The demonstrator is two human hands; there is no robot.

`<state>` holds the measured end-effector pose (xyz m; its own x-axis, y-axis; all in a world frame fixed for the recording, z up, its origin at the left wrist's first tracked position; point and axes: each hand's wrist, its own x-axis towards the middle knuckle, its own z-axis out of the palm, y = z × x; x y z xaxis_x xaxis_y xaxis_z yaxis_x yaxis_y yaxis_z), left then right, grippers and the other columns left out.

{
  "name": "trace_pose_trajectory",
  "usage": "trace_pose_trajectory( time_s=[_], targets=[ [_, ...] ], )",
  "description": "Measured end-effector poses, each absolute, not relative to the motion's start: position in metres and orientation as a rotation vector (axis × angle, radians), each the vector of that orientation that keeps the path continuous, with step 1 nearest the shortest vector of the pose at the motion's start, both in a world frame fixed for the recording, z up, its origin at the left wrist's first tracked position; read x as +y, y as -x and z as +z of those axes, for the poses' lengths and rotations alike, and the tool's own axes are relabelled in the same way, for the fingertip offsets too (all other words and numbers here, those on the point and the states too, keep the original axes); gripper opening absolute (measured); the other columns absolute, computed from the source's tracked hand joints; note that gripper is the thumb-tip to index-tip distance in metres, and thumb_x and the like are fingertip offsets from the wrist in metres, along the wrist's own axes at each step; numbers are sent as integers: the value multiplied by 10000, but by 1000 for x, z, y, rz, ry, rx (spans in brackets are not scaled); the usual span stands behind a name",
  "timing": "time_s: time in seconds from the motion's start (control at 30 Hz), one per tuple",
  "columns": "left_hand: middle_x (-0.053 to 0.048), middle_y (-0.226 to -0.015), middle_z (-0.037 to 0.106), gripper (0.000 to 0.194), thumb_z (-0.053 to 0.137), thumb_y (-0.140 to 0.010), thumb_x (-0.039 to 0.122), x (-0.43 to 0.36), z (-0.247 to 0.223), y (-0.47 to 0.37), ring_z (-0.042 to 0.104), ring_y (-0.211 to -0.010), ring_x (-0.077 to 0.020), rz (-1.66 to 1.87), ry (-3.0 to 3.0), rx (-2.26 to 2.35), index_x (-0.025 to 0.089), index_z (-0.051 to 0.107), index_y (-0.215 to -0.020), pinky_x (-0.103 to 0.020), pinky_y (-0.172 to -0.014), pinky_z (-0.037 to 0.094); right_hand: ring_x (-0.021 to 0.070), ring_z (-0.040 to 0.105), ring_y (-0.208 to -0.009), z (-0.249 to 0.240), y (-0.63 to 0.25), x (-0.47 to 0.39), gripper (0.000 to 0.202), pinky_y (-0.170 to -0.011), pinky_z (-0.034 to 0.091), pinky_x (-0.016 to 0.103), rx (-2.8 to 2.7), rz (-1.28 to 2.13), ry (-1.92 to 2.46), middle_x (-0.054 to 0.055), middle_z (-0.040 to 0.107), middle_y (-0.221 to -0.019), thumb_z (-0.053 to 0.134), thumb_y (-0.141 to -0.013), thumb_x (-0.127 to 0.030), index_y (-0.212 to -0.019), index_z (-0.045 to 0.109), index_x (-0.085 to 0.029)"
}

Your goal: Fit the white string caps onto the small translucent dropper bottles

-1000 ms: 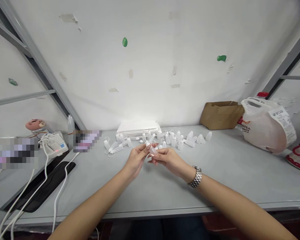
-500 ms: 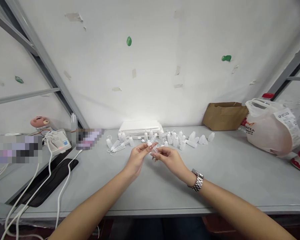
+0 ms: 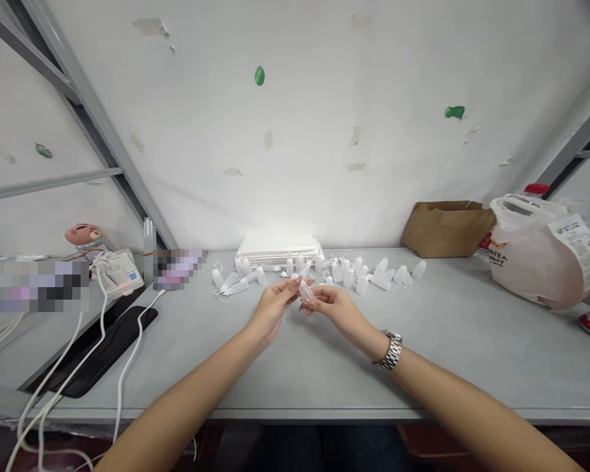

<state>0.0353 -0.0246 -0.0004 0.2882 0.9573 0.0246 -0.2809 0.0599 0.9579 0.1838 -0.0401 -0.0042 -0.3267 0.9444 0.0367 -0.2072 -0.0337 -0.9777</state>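
Between my two hands is a small translucent squeeze bottle [image 3: 305, 291], held tilted above the grey table [image 3: 285, 373]. My left hand [image 3: 270, 307] pinches its upper end with thumb and fingers, which partly cover the top. The fingers of my right hand [image 3: 335, 307] close on the bottle's lower body; a metal watch [image 3: 391, 351] is on that wrist. Just beyond my hands, several similar small bottles [image 3: 362, 283] stand and lie in a loose spread. Some of them have thin loops at their caps.
Behind the bottles lies a stack of white sheets or boxes [image 3: 280, 245]. A brown cardboard box [image 3: 445, 231] and a white plastic bag [image 3: 535, 262] are at the right. On the left are a power strip [image 3: 118, 274], white cables [image 3: 132, 347] and a black slab [image 3: 103, 351].
More of the bottle's body shows between my fingers now, as it is tilted differently. Both hands stay close together in nearly the same place. The view has shifted slightly.
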Motion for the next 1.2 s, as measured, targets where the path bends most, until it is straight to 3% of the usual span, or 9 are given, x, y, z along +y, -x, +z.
trace_pose_trajectory(
  time_s=[0.17,0.4,0.57,0.73,0.9,1.03,1.2],
  targets=[
    [-122,-1022,652,426,521,-753,505,-25,4,-34,559,-975,-226,1106,-1050,746,130,676,-883,-354,-895,367,108,555,-644,-2,-186,-41,224,-733,435,301,-1188,1666,769,31,632,-708,680,-684,-355,-740,644,-141],
    [-103,-919,678,363,568,-739,447,-29,7,-33,584,-784,-195,1069,-1198,776,125,687,-858,-348,-788,410,119,565,-656,-2,-184,-43,246,-730,437,312,-1290,1634,808,32,631,-727,660,-699,-388,-753,644,-149],
    [-79,-1018,660,333,657,-684,365,-26,3,-31,564,-953,-221,1193,-1138,874,172,657,-955,-343,-842,397,122,563,-641,-5,-184,-43,254,-701,438,300,-1418,1512,850,31,624,-707,621,-733,-399,-724,637,-146],
    [-109,-1073,637,291,630,-714,364,-27,8,-30,532,-1040,-256,1089,-1086,740,151,666,-908,-335,-808,423,98,518,-603,-7,-188,-43,248,-722,435,297,-1282,1845,594,14,577,-646,612,-757,-371,-708,633,-129],
    [-102,-993,667,259,606,-736,376,-28,13,-28,530,-1063,-257,1025,-1146,652,151,674,-843,-335,-831,418,77,495,-574,-6,-191,-45,250,-807,428,345,-1126,2117,452,-2,544,-631,603,-777,-335,-851,638,-99],
    [-103,-924,685,263,623,-709,401,-26,9,-29,577,-961,-272,1053,-1206,755,146,673,-747,-361,-777,426,92,516,-604,-7,-188,-45,247,-732,428,300,-1256,1927,631,1,557,-619,654,-722,-347,-771,613,-108],
    [-87,-1078,645,192,680,-656,353,-29,4,-32,506,-1099,-268,1188,-1214,907,172,687,-720,-383,-946,325,113,511,-566,-11,-181,-44,328,-587,393,274,-1451,1393,1023,-23,573,-583,743,-586,-367,-667,493,-172]
  ],
)
